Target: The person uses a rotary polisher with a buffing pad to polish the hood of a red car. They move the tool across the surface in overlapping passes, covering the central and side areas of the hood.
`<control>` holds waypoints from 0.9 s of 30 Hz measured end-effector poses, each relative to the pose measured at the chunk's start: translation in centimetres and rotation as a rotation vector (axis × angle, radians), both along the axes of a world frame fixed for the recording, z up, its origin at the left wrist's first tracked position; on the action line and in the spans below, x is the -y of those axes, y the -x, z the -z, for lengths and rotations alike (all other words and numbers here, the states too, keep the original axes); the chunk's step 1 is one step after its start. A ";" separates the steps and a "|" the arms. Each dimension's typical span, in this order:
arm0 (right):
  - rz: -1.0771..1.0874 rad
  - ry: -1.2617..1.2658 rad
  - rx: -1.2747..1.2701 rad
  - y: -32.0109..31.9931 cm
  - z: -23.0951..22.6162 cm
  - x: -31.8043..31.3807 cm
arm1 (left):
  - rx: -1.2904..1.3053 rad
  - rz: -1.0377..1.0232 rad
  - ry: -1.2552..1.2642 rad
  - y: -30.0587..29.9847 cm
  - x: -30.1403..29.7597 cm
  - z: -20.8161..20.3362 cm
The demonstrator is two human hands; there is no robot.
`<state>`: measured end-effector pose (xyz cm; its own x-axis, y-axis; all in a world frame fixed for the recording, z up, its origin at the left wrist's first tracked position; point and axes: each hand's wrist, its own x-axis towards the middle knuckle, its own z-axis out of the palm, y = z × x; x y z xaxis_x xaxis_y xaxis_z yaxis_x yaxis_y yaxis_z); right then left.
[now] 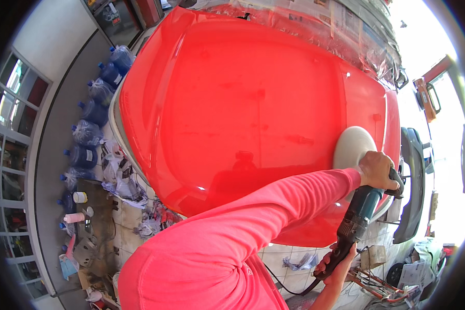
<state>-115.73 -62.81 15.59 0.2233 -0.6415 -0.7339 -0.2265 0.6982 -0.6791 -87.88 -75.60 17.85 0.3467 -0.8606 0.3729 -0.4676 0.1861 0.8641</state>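
Observation:
A dark green and black electric polisher (360,209) with a round cream buffing pad (354,144) is held in both hands over the right side of a glossy red car hood (253,93). The pad is tilted and appears to touch the paint, but its underside is hidden. My left hand (376,169), at the end of a pink sleeve reaching across, is closed round the black front handle near the pad. Lower down, my right hand (337,263) wraps the rear grip. A black cord runs from that end down toward the floor.
Masking paper and plastic film (320,26) cover the car beyond the hood. Several blue water jugs (93,111) line the left wall, with plastic bags (120,178) beside them. A dark bumper (412,186) stands at right; a bicycle frame (377,284) lies at lower right.

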 end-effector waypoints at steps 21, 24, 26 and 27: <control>-1.065 0.616 0.415 -33.0 -3.1 -11.0 | -0.080 -0.698 0.436 -41.4 -31.4 0.2; -1.101 0.722 0.364 -38.1 -2.3 -10.6 | 0.077 -0.862 0.633 -47.2 -31.2 0.5; -1.099 0.694 0.419 -40.1 -2.8 -8.8 | 0.057 -0.902 0.605 -50.4 -30.6 0.2; -1.098 0.697 0.420 -40.2 -2.7 -7.3 | 0.032 -0.926 0.592 -50.2 -29.5 -0.2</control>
